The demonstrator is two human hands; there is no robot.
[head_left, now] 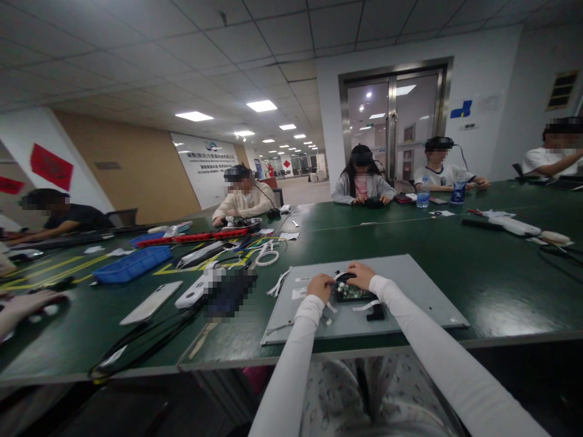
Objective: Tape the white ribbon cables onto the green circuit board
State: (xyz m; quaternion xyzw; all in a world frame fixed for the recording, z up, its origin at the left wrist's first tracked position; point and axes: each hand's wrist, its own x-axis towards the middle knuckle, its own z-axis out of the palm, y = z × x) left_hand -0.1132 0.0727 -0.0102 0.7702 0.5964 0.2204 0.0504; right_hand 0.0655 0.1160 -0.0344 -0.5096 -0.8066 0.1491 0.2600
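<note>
A flat grey metal panel (410,291) lies on the green table in front of me. A small green circuit board (351,294) sits on its middle, with white ribbon cables and a small black part (375,315) beside it. My left hand (320,286) rests curled at the board's left edge. My right hand (361,274) is curled over the board's far edge, fingers bent onto it. Both arms wear white sleeves. What the fingers pinch, if anything, is too small to make out.
A blue plastic tray (133,264), a white phone (152,301), a red power strip (194,237) and tangled cables lie to the left. Several other people sit around the green table (501,267). Another person's hand (25,303) shows at far left. Water bottles (423,193) stand far across.
</note>
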